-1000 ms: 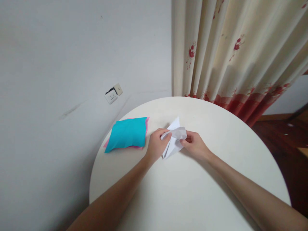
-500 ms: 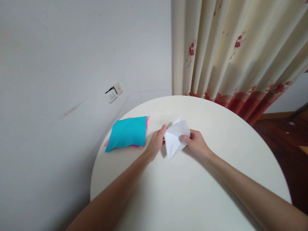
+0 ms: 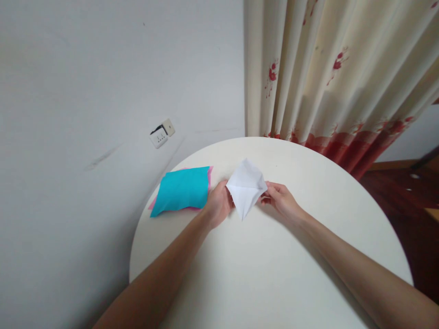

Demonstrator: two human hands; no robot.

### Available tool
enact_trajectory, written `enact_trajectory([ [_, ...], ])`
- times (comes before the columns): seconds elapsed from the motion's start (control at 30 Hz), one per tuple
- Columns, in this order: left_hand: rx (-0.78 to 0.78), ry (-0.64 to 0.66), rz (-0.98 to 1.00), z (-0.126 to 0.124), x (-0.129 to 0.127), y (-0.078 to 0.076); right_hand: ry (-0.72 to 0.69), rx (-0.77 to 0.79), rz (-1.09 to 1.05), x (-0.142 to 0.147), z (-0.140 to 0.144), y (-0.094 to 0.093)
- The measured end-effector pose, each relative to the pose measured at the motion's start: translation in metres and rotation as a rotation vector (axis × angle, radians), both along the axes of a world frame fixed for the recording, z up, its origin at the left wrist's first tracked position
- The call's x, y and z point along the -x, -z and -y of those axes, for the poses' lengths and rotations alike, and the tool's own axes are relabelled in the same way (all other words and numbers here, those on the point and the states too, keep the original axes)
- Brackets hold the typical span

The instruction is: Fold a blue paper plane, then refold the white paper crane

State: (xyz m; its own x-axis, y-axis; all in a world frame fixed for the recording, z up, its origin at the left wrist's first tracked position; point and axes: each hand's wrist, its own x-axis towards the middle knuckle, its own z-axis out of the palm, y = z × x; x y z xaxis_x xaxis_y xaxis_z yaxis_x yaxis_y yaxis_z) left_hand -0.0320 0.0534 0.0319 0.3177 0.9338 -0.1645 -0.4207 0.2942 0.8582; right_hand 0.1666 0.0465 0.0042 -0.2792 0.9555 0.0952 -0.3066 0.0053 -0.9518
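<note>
hidden: fingertips of both hands sit behind the white folded paper [image 3: 245,187], so the contact points can't be read exactly. Its underside and inner folds are not visible.
cut off: both forearms run out of the bottom edge. The table [image 3: 274,274] is clipped at the bottom, and the curtain [image 3: 329,73] runs off the top and right.
hard to make out: the pink sheets [image 3: 210,172] show only as thin slivers at the right and lower left edges under the teal sheet [image 3: 181,189]; can't count how many pink layers. The wall socket [image 3: 161,133] is small and its detail is unreadable. The dark floor area at far right is blurred.
left hand: left hand [image 3: 216,205] is pinching the left corner of the paper, fingers curled closed on it.
right hand: right hand [image 3: 281,201] is pinching the right corner, fingers closed on it, thumb on top.
paper position: held between the two hands just above the tabletop, back-centre of the table. Kite shape, with the pointed tip toward the person. Can't tell whether the tip touches the table.
count hands: 2, same person.
count white paper: 1 folded piece.
count coloured paper: 1 teal sheet on top, pink underneath, one stack, lying flat at the table's left edge, just beside the left hand, not touching it as far as visible.
count tables: 1, round, white.
count sockets: 1 on the wall, left of the curtain.
</note>
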Motion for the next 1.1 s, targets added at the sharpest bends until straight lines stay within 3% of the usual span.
enact_trajectory([
  [0.13, -0.019, 0.052, -0.051, 0.003, 0.001, -0.001, 0.036, -0.032, 0.061, 0.001, 0.003, -0.005],
  [0.37, -0.234, 0.106, -0.265, 0.013, -0.003, -0.002, 0.125, -0.046, 0.148, 0.004, 0.003, -0.008],
  [0.67, -0.296, 0.067, -0.377, 0.010, -0.004, 0.004, 0.040, 0.079, 0.032, 0.006, 0.002, 0.000],
  [0.93, -0.196, 0.129, -0.291, 0.014, -0.006, 0.002, 0.056, 0.061, 0.090, 0.006, 0.003, 0.000],
  [1.1, -0.099, 0.036, -0.193, 0.012, -0.006, 0.003, -0.085, 0.069, 0.143, 0.010, 0.010, -0.003],
])
